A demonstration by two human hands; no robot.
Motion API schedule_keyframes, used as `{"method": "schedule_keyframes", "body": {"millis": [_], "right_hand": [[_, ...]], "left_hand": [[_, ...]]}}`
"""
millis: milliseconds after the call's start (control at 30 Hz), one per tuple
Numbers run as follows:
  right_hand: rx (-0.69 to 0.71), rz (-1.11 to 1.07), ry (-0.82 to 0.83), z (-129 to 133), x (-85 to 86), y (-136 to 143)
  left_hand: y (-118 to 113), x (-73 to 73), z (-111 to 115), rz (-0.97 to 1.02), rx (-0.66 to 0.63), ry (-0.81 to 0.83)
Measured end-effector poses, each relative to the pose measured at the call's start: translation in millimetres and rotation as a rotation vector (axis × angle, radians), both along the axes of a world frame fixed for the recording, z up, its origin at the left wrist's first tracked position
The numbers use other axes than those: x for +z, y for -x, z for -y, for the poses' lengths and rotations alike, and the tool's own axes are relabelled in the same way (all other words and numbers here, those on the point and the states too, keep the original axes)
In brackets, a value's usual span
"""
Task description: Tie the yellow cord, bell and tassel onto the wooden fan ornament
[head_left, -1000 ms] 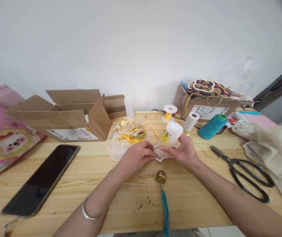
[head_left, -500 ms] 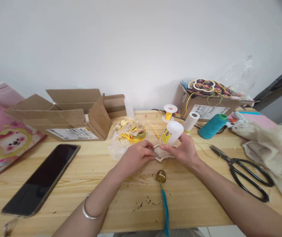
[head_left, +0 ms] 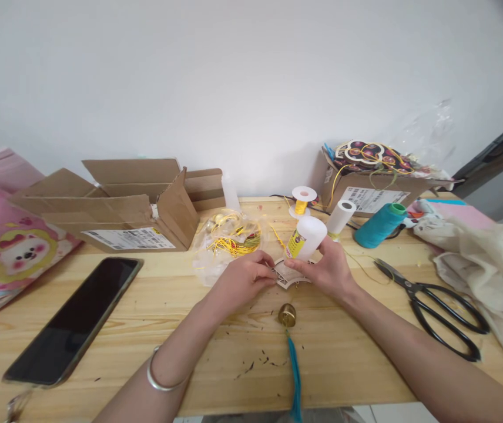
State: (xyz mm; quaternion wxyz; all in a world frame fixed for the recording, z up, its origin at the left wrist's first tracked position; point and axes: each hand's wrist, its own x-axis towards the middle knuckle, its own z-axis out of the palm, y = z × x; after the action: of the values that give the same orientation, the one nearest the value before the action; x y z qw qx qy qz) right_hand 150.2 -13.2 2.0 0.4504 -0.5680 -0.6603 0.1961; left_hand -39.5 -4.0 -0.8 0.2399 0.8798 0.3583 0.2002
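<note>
My left hand [head_left: 251, 279] pinches the left end of a small fan-shaped openwork wooden piece [head_left: 283, 276]. My right hand [head_left: 328, 267] is closed around a white glue bottle [head_left: 309, 236] with a yellow label. The bottle tips downward over the wooden piece, and its nozzle is hidden from me. Just below, a brass bell [head_left: 287, 315] lies on the table, with a teal tassel [head_left: 294, 376] running from it toward the front edge.
Behind my left hand is a plastic bag of yellow cords [head_left: 234, 241]. A phone [head_left: 75, 320] and an open cardboard box [head_left: 114, 217] are leftward. Black scissors [head_left: 436, 305], a teal thread cone [head_left: 379, 226], a white roll [head_left: 342, 218] and a yellow-thread spool [head_left: 303, 201] are rightward.
Hardly anything differs. Both hands keep their places, with the glue bottle shifted very slightly at most.
</note>
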Motion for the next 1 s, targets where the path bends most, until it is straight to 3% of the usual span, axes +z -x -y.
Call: {"method": "schedule_keyframes", "body": {"millis": [267,633,1000], "right_hand": [[0.009,-0.016,0.038,-1.3,-1.4,-0.1],[0.005,-0.103,-0.029,-2.0,-4.4,-2.9],[0.035,-0.008,-0.027,-0.5,-3.5,-1.2]], "left_hand": [[-0.4,-0.4,-0.1,0.008,-0.005,-0.021],[-1.6,-0.9,-1.7,0.039,-0.036,-0.006],[-1.9,2.6,-0.3,0.041,-0.008,0.033]]}}
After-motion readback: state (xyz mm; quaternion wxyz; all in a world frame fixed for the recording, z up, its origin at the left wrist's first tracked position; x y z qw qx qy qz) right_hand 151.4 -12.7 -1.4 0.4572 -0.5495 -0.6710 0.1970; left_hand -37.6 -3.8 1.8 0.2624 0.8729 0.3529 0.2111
